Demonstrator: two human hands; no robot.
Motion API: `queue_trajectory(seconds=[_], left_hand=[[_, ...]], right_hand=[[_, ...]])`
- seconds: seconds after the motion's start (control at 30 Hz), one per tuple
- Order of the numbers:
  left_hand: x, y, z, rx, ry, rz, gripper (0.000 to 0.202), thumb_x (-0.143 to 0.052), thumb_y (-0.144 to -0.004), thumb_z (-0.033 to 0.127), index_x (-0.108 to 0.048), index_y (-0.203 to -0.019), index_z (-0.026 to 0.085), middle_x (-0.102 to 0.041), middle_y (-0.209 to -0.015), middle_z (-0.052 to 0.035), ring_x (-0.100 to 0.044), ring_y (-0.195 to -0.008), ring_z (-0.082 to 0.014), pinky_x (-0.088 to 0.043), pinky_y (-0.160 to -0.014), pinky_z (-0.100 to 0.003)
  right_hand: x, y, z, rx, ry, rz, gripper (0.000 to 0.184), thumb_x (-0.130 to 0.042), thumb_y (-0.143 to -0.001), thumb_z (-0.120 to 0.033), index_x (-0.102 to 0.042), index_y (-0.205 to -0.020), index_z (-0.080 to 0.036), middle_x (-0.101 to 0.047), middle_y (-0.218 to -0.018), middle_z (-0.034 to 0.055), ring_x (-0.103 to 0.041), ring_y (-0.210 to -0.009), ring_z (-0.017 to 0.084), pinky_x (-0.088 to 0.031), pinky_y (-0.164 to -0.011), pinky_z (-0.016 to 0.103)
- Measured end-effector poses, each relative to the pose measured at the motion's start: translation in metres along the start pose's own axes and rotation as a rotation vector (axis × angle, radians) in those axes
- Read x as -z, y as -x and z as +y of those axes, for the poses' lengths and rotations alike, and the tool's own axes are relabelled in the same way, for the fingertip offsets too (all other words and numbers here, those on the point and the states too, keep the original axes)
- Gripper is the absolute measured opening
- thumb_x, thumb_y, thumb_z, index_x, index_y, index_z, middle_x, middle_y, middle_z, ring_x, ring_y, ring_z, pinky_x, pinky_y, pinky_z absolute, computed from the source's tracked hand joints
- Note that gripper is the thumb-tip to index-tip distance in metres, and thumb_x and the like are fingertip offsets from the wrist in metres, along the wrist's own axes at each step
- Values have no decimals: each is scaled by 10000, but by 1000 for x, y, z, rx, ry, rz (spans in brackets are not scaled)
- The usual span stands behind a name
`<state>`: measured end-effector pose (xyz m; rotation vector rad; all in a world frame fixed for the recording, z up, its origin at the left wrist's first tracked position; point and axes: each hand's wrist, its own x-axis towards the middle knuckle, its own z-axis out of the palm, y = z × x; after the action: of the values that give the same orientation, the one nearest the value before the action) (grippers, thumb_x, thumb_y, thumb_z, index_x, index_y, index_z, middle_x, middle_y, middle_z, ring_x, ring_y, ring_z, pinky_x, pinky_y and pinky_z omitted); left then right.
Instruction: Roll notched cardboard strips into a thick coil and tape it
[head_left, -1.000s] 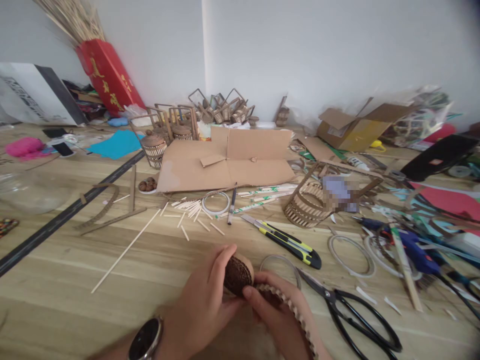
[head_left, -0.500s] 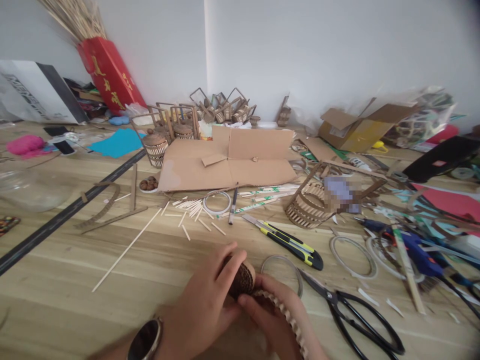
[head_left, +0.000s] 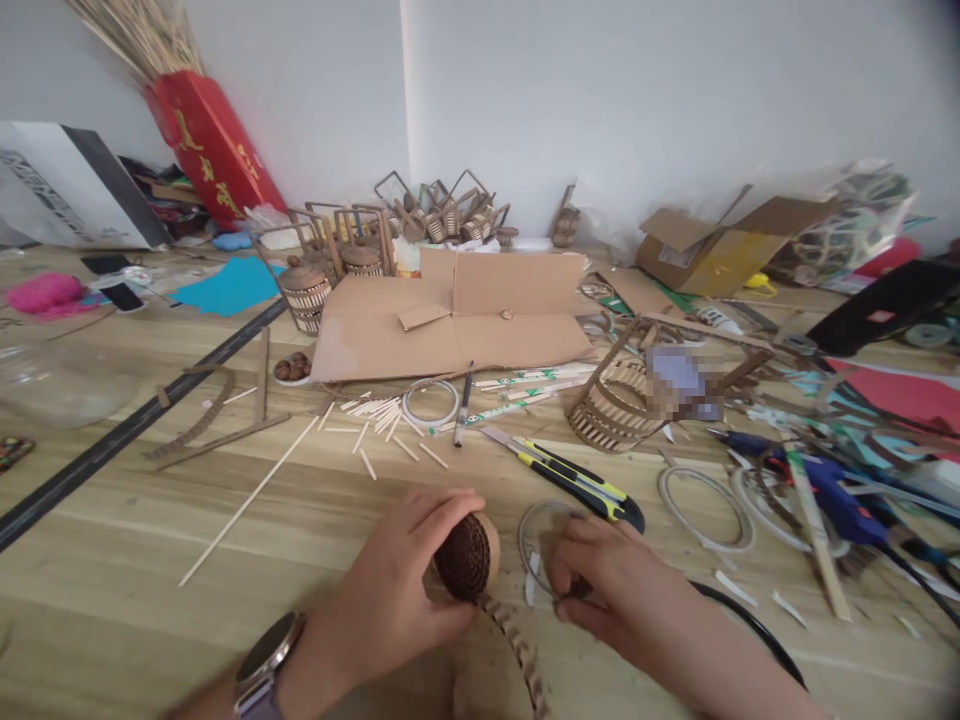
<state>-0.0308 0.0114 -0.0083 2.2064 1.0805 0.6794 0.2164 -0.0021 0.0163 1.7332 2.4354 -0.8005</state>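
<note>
My left hand (head_left: 397,575) is closed round a coil of corrugated cardboard strip (head_left: 463,558), its dark ridged end facing up and toward me. The strip's loose tail (head_left: 517,645) runs down toward the bottom edge. My right hand (head_left: 611,570) is apart from the coil, fingers pinched together; what they hold, if anything, is hidden. A small white strip (head_left: 532,578) shows left of those fingertips, by a tape ring (head_left: 529,530). Black-handled scissors (head_left: 750,625) lie mostly hidden beneath my right hand and forearm.
A yellow-and-black utility knife (head_left: 577,480) lies beyond my right hand. A slatted basket (head_left: 615,405), short sticks (head_left: 375,415) and flattened cardboard (head_left: 382,325) lie farther back. On the right are a blue glue gun (head_left: 832,500) and another tape ring (head_left: 705,510).
My right hand has left the coil and moved right, over the scissors. My left hand keeps the coil, whose loose strip now hangs free. A white strip has appeared by the tape ring.
</note>
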Motion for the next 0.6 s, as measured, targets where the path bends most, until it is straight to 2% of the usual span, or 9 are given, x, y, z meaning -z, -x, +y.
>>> queue_trajectory(seconds=[0.1,0.2,0.27,0.33,0.43,0.5,0.6], left_hand=[[3,0,2,-32,31,-92,687,-753,-687,125,-503,-1316,247,-553,-1385,-93,-492,-1296,-297,-397,-1107,-447],[7,0,1,-61,95,-183,733,-857,-655,384,-537,-1295,225,-435,-1495,-145,-409,-1367,-360,-366,-1122,-493],[10,1,1,-90,138,-237,767,-851,-636,505,-552,-1288,234,-336,-1563,-152,-322,-1418,-396,-334,-1130,-537],[12,2,1,-129,163,-280,723,-824,-666,527,-562,-1282,255,-299,-1590,-134,-258,-1448,-403,-303,-1136,-564],[12,5,4,-173,175,-332,654,-803,-702,511,-573,-1262,263,-372,-1557,-116,-255,-1454,-381,-304,-1144,-541],[11,6,6,-161,158,-314,650,-802,-702,512,-573,-1256,259,-353,-1562,-121,-256,-1452,-383,-320,-1137,-537],[9,8,7,-111,104,-220,720,-821,-667,534,-557,-1278,259,-256,-1590,-138,-261,-1438,-418,-341,-1113,-567]], right_hand=[[0,1,2,80,-49,96,132,-581,-861,-92,-586,-781,-197,-653,-871,34,-584,-908,243,-386,-837,397],[3,5,3,145,-217,251,140,-489,-926,-157,-573,-826,-208,-636,-838,31,-576,-860,220,-414,-805,364],[5,9,3,189,-349,291,160,-465,-950,-225,-593,-853,-226,-632,-831,24,-581,-834,207,-432,-751,324],[7,12,1,211,-465,271,179,-467,-961,-287,-613,-869,-242,-632,-813,11,-585,-777,186,-437,-689,289],[3,10,-1,172,-624,256,186,-509,-953,-352,-624,-860,-239,-632,-769,-1,-569,-701,162,-428,-625,261],[-2,6,-3,132,-780,294,205,-566,-930,-411,-629,-849,-233,-626,-750,-3,-560,-694,155,-436,-626,252],[-9,-1,-6,50,-1165,405,257,-673,-864,-486,-625,-897,-236,-616,-720,-16,-564,-689,142,-467,-649,245]])
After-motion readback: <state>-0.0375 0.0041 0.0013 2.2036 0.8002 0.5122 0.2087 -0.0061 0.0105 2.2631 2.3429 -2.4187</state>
